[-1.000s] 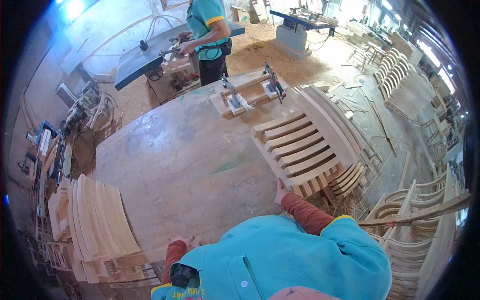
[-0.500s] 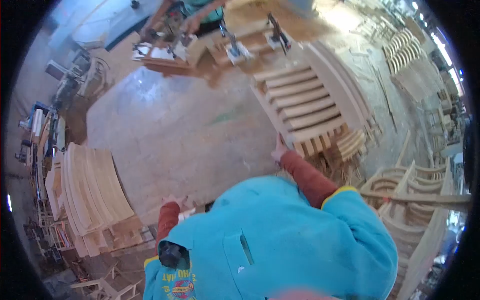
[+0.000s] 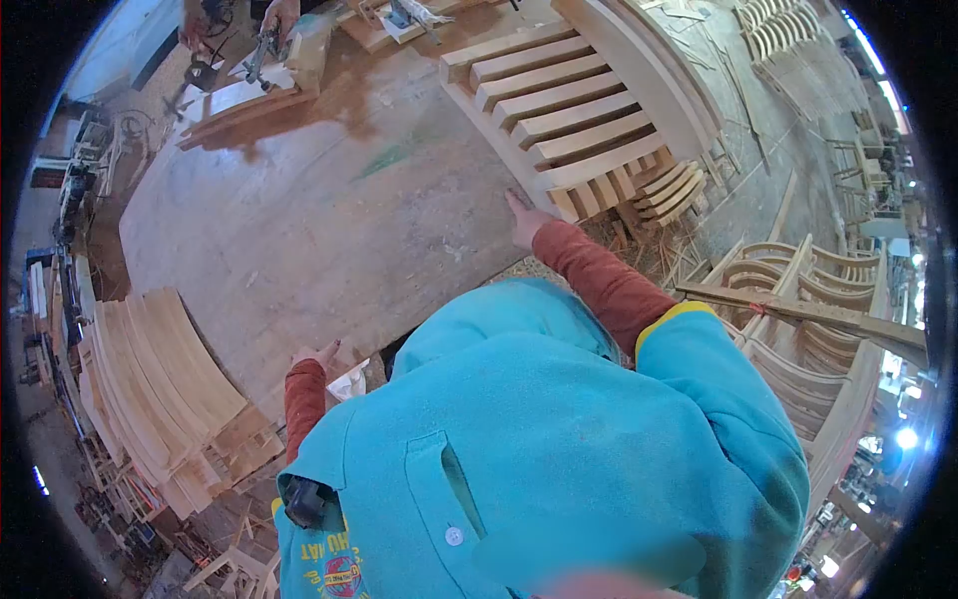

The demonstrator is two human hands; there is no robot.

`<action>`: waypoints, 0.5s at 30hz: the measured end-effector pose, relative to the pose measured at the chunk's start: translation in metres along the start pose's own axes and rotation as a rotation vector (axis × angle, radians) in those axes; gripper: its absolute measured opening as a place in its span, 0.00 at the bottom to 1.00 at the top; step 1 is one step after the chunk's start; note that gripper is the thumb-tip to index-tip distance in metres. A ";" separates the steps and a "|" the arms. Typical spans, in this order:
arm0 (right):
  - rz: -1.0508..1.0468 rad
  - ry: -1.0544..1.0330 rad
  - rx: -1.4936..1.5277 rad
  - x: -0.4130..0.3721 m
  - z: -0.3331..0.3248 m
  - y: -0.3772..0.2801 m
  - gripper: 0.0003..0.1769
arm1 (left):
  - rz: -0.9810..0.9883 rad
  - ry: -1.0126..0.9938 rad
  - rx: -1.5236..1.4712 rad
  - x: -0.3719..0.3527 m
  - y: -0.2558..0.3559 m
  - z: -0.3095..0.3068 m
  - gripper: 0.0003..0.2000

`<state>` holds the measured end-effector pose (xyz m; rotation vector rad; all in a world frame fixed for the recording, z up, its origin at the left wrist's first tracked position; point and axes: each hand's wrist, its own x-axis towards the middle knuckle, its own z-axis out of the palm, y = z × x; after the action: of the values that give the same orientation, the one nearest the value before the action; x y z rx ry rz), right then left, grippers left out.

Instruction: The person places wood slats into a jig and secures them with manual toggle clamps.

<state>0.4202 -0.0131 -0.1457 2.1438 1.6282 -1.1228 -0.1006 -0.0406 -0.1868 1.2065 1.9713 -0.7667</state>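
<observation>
two bare hands, set well apart, lie along the near edge of a broad worktable (image 3: 329, 235). the left hand (image 3: 317, 353), left of centre in the lower half of the frame, has its fingers spread at the table edge and grips nothing visible. the right hand (image 3: 527, 220), just right of centre, points its index finger along the tabletop beside the near corner of the slatted wooden stack (image 3: 569, 98); whether the fingertip touches the wood cannot be told.

the slatted stack occupies the upper centre-right: pale strips lie side by side with gaps between them, wide curved boards (image 3: 654, 75) run along their right ends, and short blocks (image 3: 604, 190) line the near end. a second pile of curved boards (image 3: 165, 364) stands at the left, beyond the left hand. at the upper left, the hands of a co-worker (image 3: 280, 14) are at a clamp-fitted jig (image 3: 249, 98).

for sound practice at this station, both palms should bear evenly on the edge, with body weight balanced between them. the right fingertips should be placed clear of the gaps, where a shifting strip could pinch. any contact with the stack should be light, since loose strips would probably slide under a sideways push.
</observation>
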 end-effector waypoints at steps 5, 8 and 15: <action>-0.038 -0.025 -0.169 -0.035 0.005 -0.012 0.44 | -0.055 -0.034 -0.006 -0.002 0.003 -0.001 0.53; -0.035 -0.211 -0.258 -0.066 -0.017 -0.015 0.40 | -0.074 -0.016 0.026 -0.016 0.011 -0.006 0.52; -0.197 -0.331 -0.333 -0.084 0.004 0.072 0.34 | -0.046 -0.016 0.033 0.000 0.001 0.011 0.52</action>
<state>0.4746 -0.1024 -0.1099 1.5312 1.7476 -1.0963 -0.0963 -0.0488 -0.1932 1.1738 1.9872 -0.8324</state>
